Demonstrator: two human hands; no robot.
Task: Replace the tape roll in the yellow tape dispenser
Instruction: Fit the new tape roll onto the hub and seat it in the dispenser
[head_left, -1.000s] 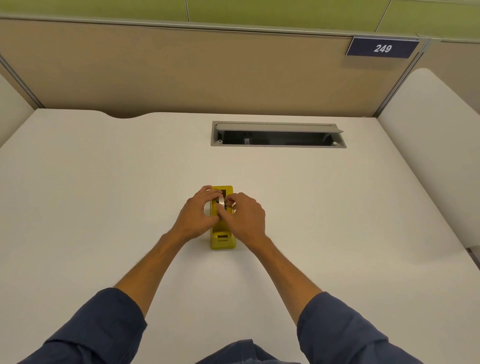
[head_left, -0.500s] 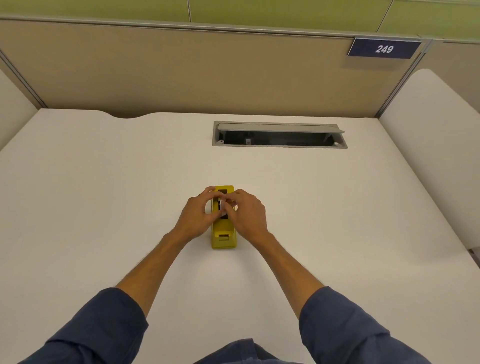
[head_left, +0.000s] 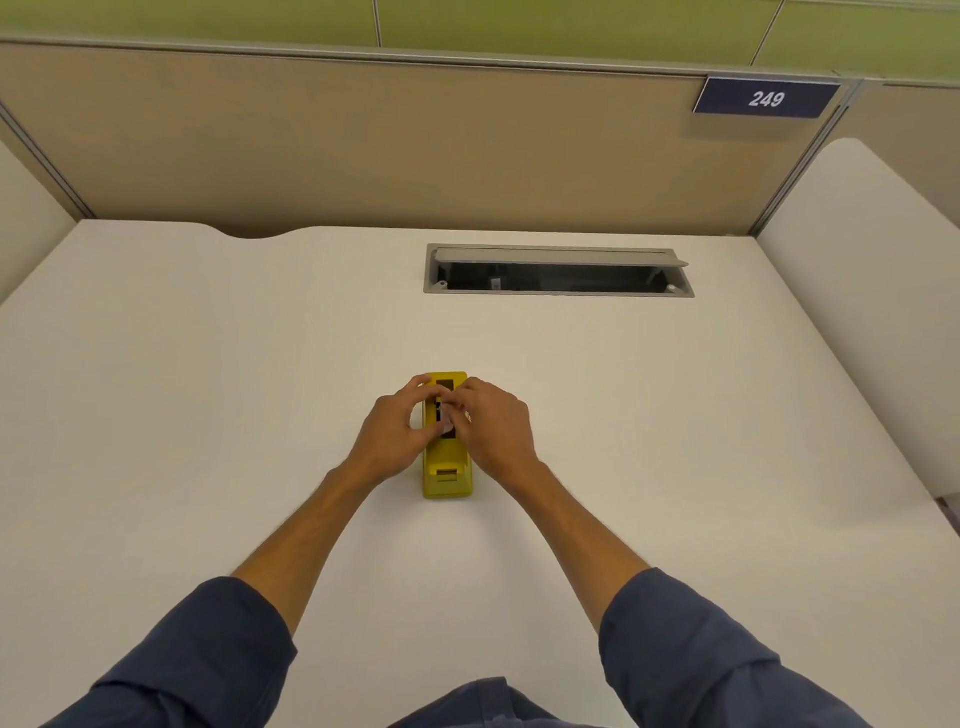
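white desk (head_left: 208, 415), with an open cable tray (head_left: 558, 270) at its far edge, serves as the work surface. yellow tape dispenser (head_left: 447, 475) stands near the desk's middle, long axis pointing away from the person, presumably so both hands meet over its open well. left hand (head_left: 392, 436) curls against the dispenser's left side, thumb and fingers apparently bracing the body. right hand (head_left: 493, 431) covers the right side, fingertips pinched on a small pale piece (head_left: 447, 428) at the well, probably the tape roll or its core; too hidden to tell which.
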